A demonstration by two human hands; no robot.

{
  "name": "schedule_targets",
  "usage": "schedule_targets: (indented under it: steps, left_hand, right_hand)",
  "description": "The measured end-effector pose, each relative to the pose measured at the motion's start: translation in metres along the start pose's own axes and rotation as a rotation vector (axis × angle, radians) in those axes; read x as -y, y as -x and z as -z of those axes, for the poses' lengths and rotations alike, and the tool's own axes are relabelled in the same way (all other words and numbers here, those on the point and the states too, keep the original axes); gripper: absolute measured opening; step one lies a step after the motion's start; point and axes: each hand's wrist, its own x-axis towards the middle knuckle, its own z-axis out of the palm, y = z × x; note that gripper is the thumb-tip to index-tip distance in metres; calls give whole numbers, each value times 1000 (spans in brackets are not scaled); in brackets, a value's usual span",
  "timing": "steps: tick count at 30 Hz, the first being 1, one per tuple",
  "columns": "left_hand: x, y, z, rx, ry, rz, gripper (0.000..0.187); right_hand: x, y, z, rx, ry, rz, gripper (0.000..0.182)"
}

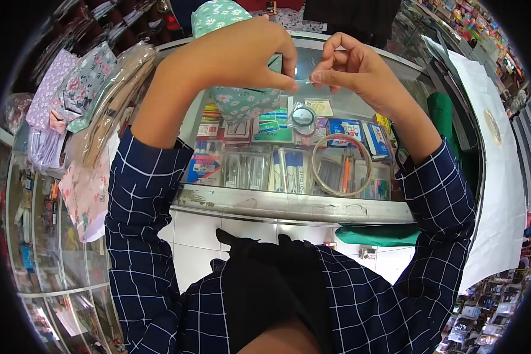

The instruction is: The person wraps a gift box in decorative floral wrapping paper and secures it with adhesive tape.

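Between my two hands runs a short strip of clear tape (304, 82). My left hand (251, 56) is closed, thumb against fingers at one end of the strip. At the other end, my right hand (357, 69) pinches the tape between thumb and forefinger, its other fingers curled. A green bundle with white daisies (248, 105) lies beneath my left hand, partly hidden by it, and shows again beyond the wrist. Nearer to me, a roll of tape (369, 171) rests flat on the glass counter (259, 199).
Under the glass are markers (290, 168), small boxes and a round dark ring (303, 117). Folded flowered cloths (50, 100) in plastic are stacked on the left. A white paper sheet (489, 177) hangs along the right, beside a green roll (441, 118).
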Motion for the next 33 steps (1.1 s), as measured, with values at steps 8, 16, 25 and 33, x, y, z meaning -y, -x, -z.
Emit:
schedule_targets:
  steps: [8, 16, 25, 33]
  left_hand:
    - [-14, -1, 2, 69, -25, 127, 13]
    - [-16, 0, -1, 98, -24, 86, 12]
    - [-24, -8, 12, 163, 16, 7, 11]
    - [-18, 2, 0, 28, -86, 14, 12]
  right_hand:
    - [-5, 0, -1, -33, -162, -173, 21]
    - [-1, -5, -6, -62, -419, -439, 16]
    - [-3, -9, -7, 54, -349, -510, 8]
    - [1, -4, -5, 169, -541, -433, 14]
